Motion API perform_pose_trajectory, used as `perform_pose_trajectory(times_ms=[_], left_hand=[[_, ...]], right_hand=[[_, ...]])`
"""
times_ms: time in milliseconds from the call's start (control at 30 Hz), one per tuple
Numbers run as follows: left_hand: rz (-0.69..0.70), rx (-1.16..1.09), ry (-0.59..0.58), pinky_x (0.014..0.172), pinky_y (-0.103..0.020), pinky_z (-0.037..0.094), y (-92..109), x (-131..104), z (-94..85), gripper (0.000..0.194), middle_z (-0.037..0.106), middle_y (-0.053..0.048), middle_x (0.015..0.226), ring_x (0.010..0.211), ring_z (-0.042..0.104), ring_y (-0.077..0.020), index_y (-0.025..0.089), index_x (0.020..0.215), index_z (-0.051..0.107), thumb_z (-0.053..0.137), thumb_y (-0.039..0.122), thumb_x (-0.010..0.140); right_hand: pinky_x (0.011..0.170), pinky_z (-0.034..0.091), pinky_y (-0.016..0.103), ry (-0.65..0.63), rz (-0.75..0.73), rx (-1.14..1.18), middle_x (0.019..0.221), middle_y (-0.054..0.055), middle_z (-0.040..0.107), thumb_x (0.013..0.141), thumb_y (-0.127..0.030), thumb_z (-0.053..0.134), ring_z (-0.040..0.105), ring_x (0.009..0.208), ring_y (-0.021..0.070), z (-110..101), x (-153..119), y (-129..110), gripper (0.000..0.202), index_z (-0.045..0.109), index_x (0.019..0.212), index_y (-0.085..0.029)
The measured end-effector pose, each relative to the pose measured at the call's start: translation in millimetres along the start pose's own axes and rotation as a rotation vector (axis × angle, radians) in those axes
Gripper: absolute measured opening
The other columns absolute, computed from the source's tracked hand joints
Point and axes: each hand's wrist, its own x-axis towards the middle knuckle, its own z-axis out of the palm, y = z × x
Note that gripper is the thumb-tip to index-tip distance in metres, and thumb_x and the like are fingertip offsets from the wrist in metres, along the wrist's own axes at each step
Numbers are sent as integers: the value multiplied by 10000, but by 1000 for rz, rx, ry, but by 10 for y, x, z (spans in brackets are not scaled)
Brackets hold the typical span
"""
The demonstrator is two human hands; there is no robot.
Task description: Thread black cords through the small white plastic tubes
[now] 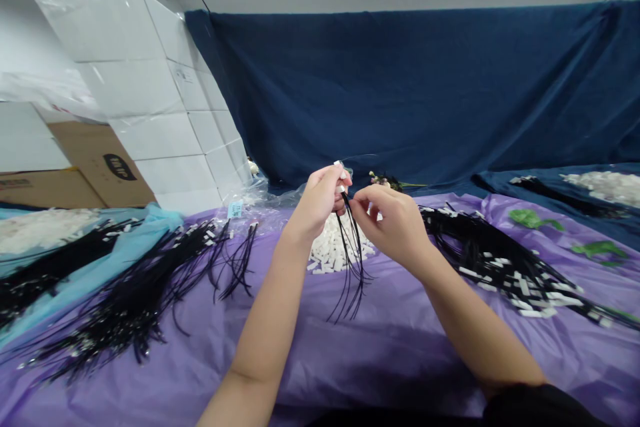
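Near the middle of the view, my left hand (320,200) is closed around the upper end of a small bundle of thin black cords (354,247) with white tabs (341,189) at their tops. The cords hang down from its fingers, their lower ends loose. Just to the right, my right hand (393,220) has its fingers pinched together beside the upper part of the cords; what they hold, if anything, is too small to tell. Behind and below both hands lies a pile of small white pieces (330,250), partly hidden by the cords and hands.
Black cords with white tabs lie in bunches on the purple sheet (320,360), at left (135,287) and right (500,253). White boxes (175,140) are stacked at the back left. A dark blue cloth (400,87) hangs behind. Green leaves (533,219) lie at right.
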Motion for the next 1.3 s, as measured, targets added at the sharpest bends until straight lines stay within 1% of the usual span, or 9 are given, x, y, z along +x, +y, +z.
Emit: perform_pose_trajectory(times_ms=[233, 567, 733, 800, 900, 1000, 1067, 1133, 1300], left_hand=[[21, 24, -5, 388, -158, 243, -3, 1, 5, 302, 279, 69, 549, 408, 243, -32, 166, 681, 498, 428, 298, 944], [-42, 94, -70, 400, -177, 280, 2, -17, 6, 297, 260, 79, 518, 381, 255, -33, 181, 682, 475, 417, 317, 940], [-49, 139, -44, 403, -176, 289, 26, -27, -11, 282, 256, 83, 518, 378, 254, -29, 184, 684, 477, 438, 321, 928], [-27, 162, -29, 404, -179, 294, 16, -19, -22, 284, 266, 80, 518, 377, 269, -32, 185, 682, 482, 436, 321, 927], [15, 199, 9, 394, -189, 293, -16, 7, -50, 285, 310, 66, 527, 374, 303, -39, 186, 687, 500, 439, 324, 929], [43, 218, 38, 388, -195, 281, -45, 40, -95, 295, 337, 55, 537, 374, 312, -42, 185, 690, 517, 454, 338, 934], [51, 212, 50, 392, -196, 273, -56, 56, -125, 301, 338, 50, 546, 382, 309, -41, 184, 691, 523, 457, 342, 939], [47, 197, 53, 395, -195, 263, -57, 62, -146, 303, 333, 48, 559, 390, 301, -38, 183, 693, 523, 458, 344, 942], [15, 186, 30, 398, -194, 235, -21, 41, -150, 303, 306, 51, 558, 393, 275, -34, 181, 667, 506, 467, 324, 932]], right_hand=[[627, 369, 255, -55, 36, 35, 786, -10, 678, 897, -243, 541, 552, 594, 102, 11, 13, -1, 129, 639, 830, -195], [610, 296, 265, -136, -11, -16, 773, 14, 563, 905, -204, 447, 459, 667, 132, -26, 28, -14, 123, 482, 787, -196], [568, 255, 268, -167, 102, 11, 661, -18, 475, 947, -255, 394, 396, 575, 122, -41, 24, -23, 152, 434, 808, -209], [534, 247, 258, -194, 160, 168, 597, -47, 430, 952, -276, 405, 359, 520, 111, -41, 33, -3, 130, 438, 842, -215], [457, 261, 229, -267, 309, 658, 538, -87, 379, 928, -314, 471, 320, 445, 91, -56, 73, 55, 93, 459, 901, -226], [406, 339, 217, -333, 525, 1109, 624, -64, 489, 865, -328, 548, 409, 443, 82, -129, 137, 140, 139, 512, 938, -216], [400, 373, 209, -295, 599, 1250, 766, -23, 583, 791, -294, 620, 506, 504, 84, -197, 180, 201, 182, 547, 931, -204], [397, 372, 191, -176, 620, 1292, 865, -10, 618, 747, -286, 680, 554, 548, 80, -255, 219, 254, 248, 571, 955, -207], [378, 340, 184, 267, 551, 1260, 733, -73, 502, 803, -437, 670, 428, 451, 38, -325, 295, 364, 253, 605, 950, -242]])
